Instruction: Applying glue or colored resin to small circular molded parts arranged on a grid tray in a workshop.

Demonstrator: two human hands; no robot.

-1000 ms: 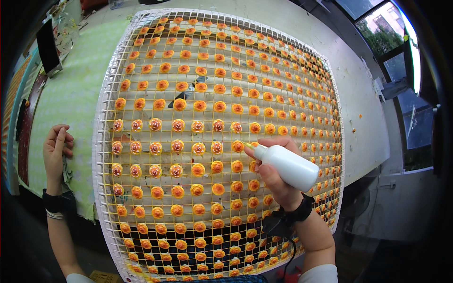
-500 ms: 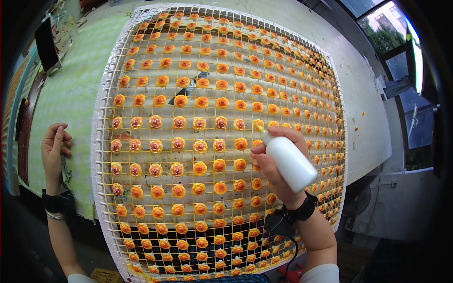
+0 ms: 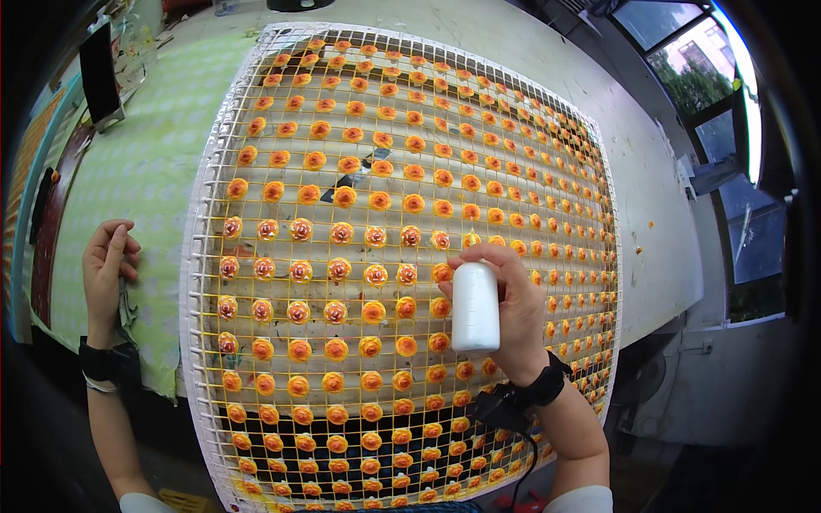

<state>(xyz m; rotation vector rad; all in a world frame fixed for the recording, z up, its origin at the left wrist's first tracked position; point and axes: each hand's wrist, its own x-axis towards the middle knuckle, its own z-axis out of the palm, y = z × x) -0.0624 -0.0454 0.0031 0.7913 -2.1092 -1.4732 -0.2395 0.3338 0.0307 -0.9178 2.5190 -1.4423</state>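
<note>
My right hand [image 3: 510,299] is wrapped round a white squeeze bottle [image 3: 475,312], tilted with its base toward me. Its tip, mostly behind my fingers, meets an orange and yellow rose-shaped flower [image 3: 471,239] on a wire grid [image 3: 357,292]. To the left of it, several roses carry glossy whitish lines on their petals, such as the rose [image 3: 341,232] in the same row; the others look plain. My left hand [image 3: 111,256] hovers over the green cloth left of the grid, its fingers loosely curled in with the thumb against them, holding nothing that shows.
The white-edged grid lies on a pale table [image 3: 637,197], its near part reaching past the table edge over dark space. A black upright panel [image 3: 101,77] stands at the far left on the green cloth [image 3: 162,162]. A black cable [image 3: 532,462] hangs by my right wrist.
My right hand has turned the bottle more upright in view, its base swinging left. The whole view has shifted slightly, and my left hand keeps its place over the cloth.
</note>
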